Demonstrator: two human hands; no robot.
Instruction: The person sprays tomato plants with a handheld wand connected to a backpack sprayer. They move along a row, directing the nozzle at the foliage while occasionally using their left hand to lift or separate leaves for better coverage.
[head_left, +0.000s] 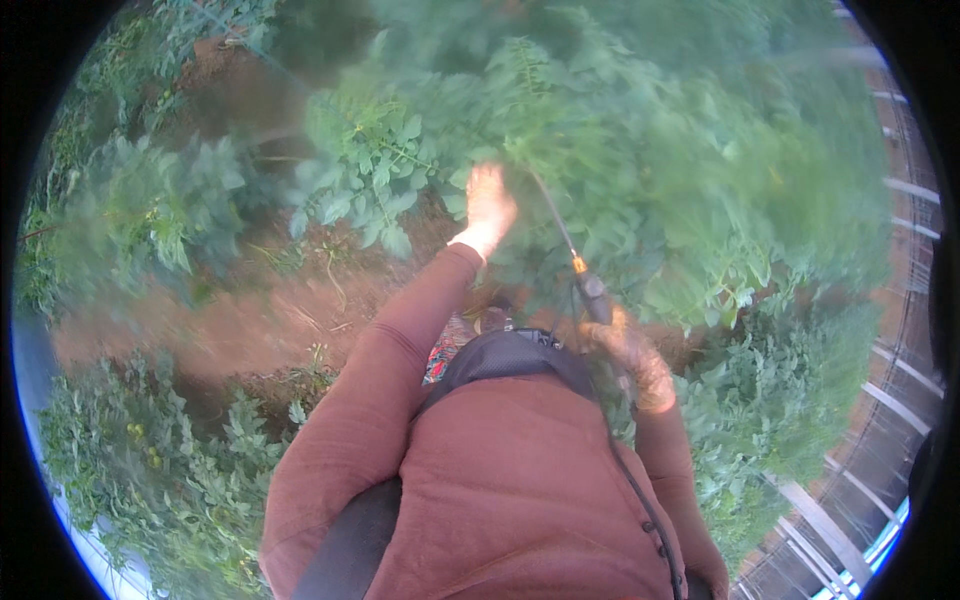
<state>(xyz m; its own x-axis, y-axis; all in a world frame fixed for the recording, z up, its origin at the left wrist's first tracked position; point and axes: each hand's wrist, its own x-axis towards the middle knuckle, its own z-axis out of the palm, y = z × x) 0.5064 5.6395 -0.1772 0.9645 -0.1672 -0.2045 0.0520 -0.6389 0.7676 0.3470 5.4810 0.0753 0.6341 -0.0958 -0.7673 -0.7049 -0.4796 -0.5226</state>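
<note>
My right hand (636, 356) is closed around the dark grip of a wand (594, 294). A yellow-orange collar (578, 265) joins the grip to a thin metal rod (555, 214), which points up and left into the leaves. The rod's tip is lost in blurred foliage. Ahead of my body, my left hand (491, 206) reaches into the leafy tomato plants (386, 176). Its fingers are blurred and partly hidden, so I cannot tell whether they hold a stem. At my waist sits a black pouch (502, 360), with a dark cable (622, 465) running down my right side.
Bare brown soil (225, 322) forms a path between the plant rows. More tomato plants (150, 480) with a few pale fruits grow at the lower left. Dense foliage (780, 405) stands close on my right. Pale bars (817, 525) lie along the far right edge.
</note>
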